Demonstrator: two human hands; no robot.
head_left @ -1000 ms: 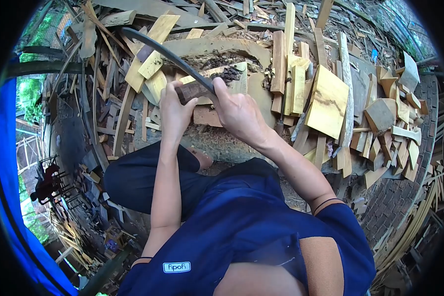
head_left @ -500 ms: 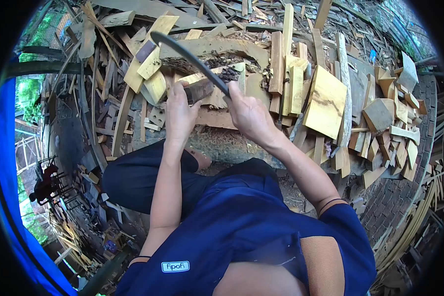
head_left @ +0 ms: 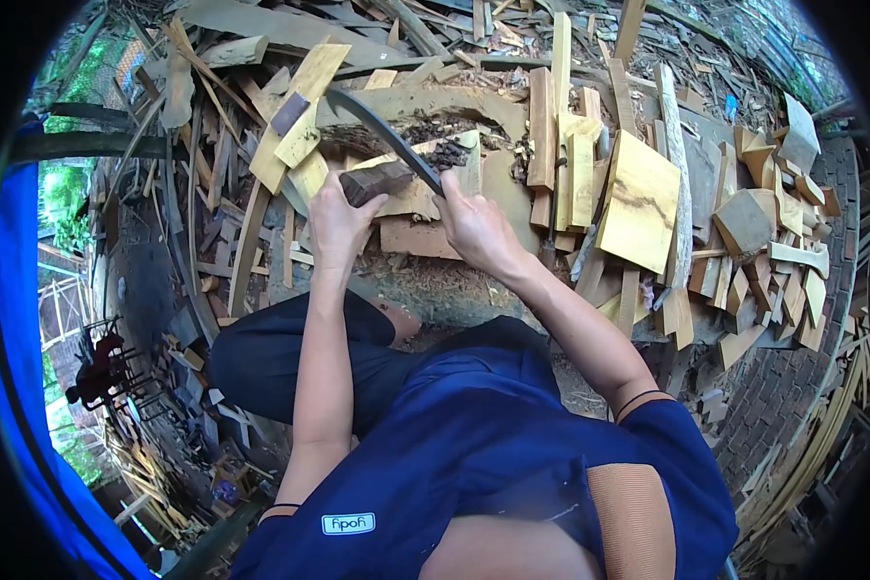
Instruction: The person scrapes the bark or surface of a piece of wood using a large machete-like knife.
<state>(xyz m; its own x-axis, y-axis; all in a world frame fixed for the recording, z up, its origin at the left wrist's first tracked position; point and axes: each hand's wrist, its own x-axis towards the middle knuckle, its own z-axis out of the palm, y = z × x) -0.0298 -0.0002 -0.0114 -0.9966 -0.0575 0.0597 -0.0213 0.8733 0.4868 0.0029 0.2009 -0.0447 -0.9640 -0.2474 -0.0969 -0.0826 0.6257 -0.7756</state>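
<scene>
A dark wood block (head_left: 375, 180) is clamped in the left hand (head_left: 336, 227) over the chopping stump's (head_left: 501, 186) near edge. A curved blade (head_left: 377, 126), laid against the block, is gripped in the closed right hand (head_left: 474, 227).

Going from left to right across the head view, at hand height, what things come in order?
Blue sheet, left hand holding dark wood block, right hand holding curved blade, yellow board, pale offcuts.

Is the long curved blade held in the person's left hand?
No, the right hand grips the curved blade, while the left hand holds a dark wood block.
</scene>
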